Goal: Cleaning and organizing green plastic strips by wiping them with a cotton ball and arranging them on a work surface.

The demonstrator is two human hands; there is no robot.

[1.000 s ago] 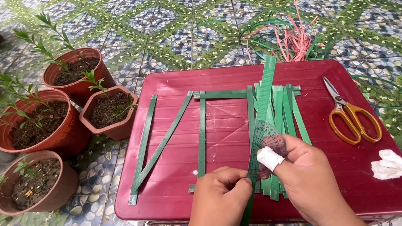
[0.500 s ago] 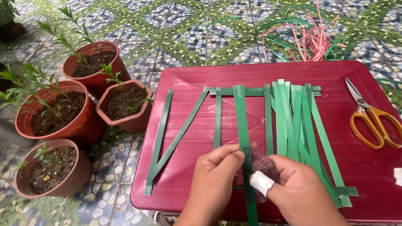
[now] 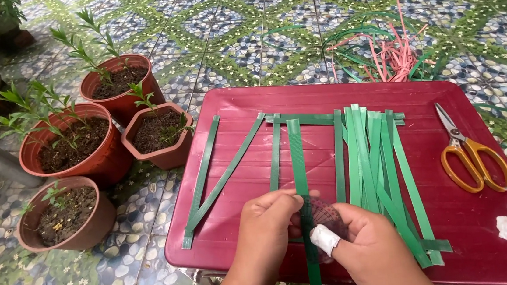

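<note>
Flat green plastic strips point(image 3: 369, 150) lie on a dark red plastic table point(image 3: 487, 226); yellow-handled metal scissors point(image 3: 471, 154); terracotta-brown clay pots point(image 3: 109, 164); blue-green floral-patterned floor tiles point(image 3: 256, 32).

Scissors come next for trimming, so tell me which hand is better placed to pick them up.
Right, probably. The scissors lie at the table's right side, nearer the right hand. The left hand sits farther away; both pinch the green strip.

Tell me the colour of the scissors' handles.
Yellow-orange; the scissors show best in the head view.
</note>
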